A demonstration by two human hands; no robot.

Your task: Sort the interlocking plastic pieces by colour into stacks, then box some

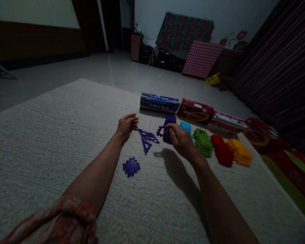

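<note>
My right hand (pixel 179 138) pinches a purple interlocking building tile (pixel 159 131) with a notched edge and open middle, held up in front of a stack of purple tiles (pixel 171 119). My left hand (pixel 127 124) rests over the mat with its fingers loosely apart and nothing in them. Beside it lie several purple openwork triangular tiles (pixel 147 137), their edges against one another. Nearer to me, a solid purple square tile (pixel 131 167) lies flat by itself.
Piles of light blue (pixel 186 126), green (pixel 202 142), red (pixel 222 150) and yellow tiles (pixel 240 151) sit to the right on the pale mat (pixel 66 135). Behind them stand a blue box (pixel 159 103), a red box (pixel 195 111) and a white-and-red box (pixel 228 122).
</note>
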